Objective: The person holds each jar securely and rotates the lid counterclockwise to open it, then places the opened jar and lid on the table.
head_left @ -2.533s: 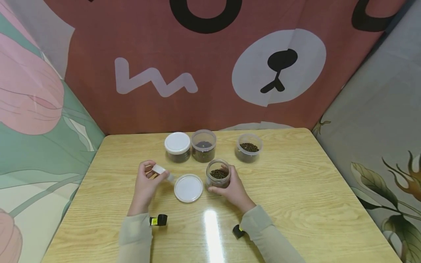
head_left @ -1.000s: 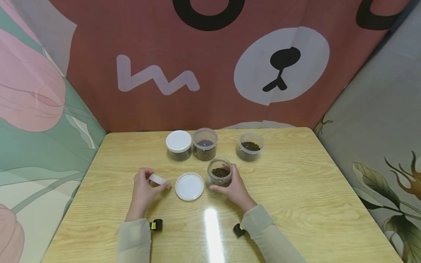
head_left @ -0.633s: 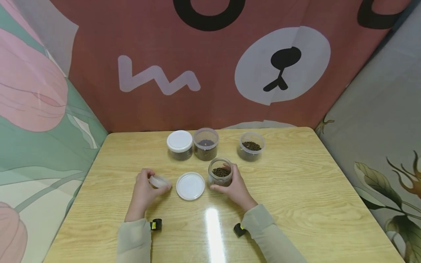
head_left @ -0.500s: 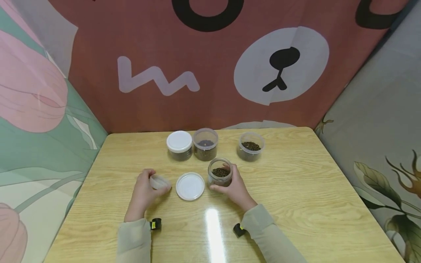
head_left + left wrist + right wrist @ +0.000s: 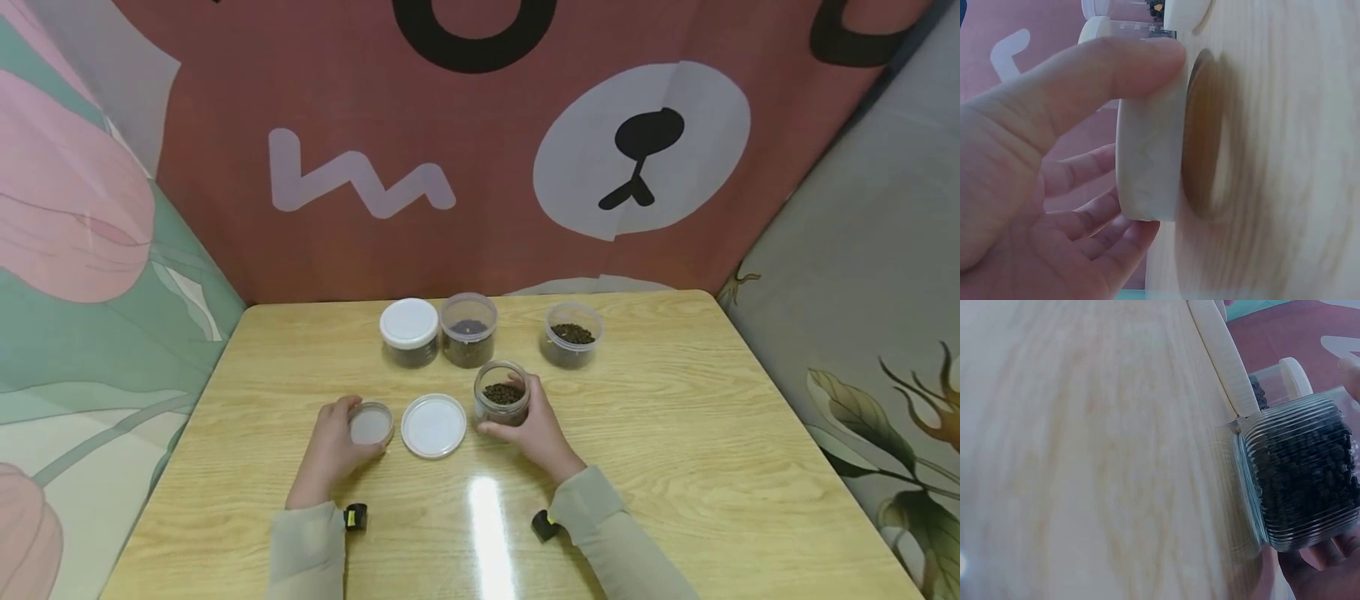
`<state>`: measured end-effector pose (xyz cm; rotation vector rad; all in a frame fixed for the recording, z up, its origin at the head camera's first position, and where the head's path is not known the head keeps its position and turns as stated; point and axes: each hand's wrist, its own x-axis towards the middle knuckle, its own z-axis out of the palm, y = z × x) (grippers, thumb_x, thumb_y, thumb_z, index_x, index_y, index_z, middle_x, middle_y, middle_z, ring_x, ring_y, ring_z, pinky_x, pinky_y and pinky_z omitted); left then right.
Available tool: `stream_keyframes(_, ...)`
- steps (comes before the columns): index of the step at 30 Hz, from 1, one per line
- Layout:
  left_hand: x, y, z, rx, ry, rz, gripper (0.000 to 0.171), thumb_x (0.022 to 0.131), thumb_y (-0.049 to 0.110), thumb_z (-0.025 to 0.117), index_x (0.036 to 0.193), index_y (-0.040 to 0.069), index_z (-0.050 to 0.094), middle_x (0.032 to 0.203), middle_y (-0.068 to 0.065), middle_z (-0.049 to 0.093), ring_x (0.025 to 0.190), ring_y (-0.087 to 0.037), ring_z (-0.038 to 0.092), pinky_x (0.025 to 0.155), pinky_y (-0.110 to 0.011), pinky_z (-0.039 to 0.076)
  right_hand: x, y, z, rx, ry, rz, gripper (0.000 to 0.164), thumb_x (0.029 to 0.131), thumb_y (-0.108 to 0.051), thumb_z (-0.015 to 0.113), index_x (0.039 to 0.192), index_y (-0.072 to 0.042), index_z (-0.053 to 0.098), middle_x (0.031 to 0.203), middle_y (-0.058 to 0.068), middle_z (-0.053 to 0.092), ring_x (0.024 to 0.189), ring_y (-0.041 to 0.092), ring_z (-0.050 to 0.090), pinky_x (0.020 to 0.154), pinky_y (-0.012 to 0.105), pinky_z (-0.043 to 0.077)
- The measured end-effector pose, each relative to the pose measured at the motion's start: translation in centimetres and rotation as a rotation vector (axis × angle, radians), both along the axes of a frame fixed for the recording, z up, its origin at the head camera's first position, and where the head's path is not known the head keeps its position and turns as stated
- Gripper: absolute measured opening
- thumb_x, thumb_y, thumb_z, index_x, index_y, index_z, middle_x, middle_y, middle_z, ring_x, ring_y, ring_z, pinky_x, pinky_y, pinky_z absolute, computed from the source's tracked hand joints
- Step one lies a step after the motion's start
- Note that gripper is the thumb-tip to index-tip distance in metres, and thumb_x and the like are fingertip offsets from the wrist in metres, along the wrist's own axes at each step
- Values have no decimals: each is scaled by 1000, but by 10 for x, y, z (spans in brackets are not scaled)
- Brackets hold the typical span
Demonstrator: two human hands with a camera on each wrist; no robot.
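My left hand [image 5: 333, 437] pinches a small, shallow, round whitish lid [image 5: 371, 425] between thumb and fingers. In the left wrist view the lid [image 5: 1150, 150] is seen from the side, low over the table with a shadow beside it; whether it touches the wood I cannot tell. A larger white jar lid [image 5: 433, 426] lies flat between the hands. My right hand [image 5: 536, 429] grips an uncapped clear jar [image 5: 501, 408] part filled with dark brown pellets. In the right wrist view this ribbed jar [image 5: 1304, 475] stands upright on the table, its base touching the wood.
Along the back of the wooden table [image 5: 660, 458] stand a white-capped jar [image 5: 409, 333], an uncapped clear jar [image 5: 469, 342] close beside it, and another uncapped jar [image 5: 572, 346] of dark pellets farther right. Patterned cloths [image 5: 480, 250] hang around the table.
My left hand has come slightly lower and turned the small lid from edge-on to nearly flat, its round face now visible from above. The right hand stays on its jar.
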<state>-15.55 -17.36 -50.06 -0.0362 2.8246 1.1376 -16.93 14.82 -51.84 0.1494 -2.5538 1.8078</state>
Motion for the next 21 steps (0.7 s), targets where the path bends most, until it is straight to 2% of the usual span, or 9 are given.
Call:
stream_keyframes(9, -7, 7, 1, -17, 30, -42, 85, 74, 11, 89, 142, -12, 44, 136, -36, 42, 123, -53, 48, 103, -67, 41, -2, -1, -1, 0, 8, -3, 94, 69, -24, 96, 144, -10, 41, 142, 13, 52, 136, 31, 46, 117, 52, 31)
stream_keyframes(14, -5, 10, 0, -27, 18, -18, 84, 72, 8, 89, 141, -11, 45, 136, -34, 41, 124, -53, 46, 103, -66, 41, -3, -3, -2, -9, 1, 21, 94, 70, -25, 95, 145, -9, 40, 144, 12, 52, 137, 30, 45, 118, 52, 30)
stream_keyframes(21, -7, 17, -3, -54, 34, -31, 85, 70, 8, 90, 140, -12, 45, 133, -36, 42, 122, -54, 47, 102, -65, 43, -1, 1, -5, -8, -2, 0, 94, 70, -26, 95, 145, -12, 41, 143, 12, 51, 137, 32, 45, 118, 53, 30)
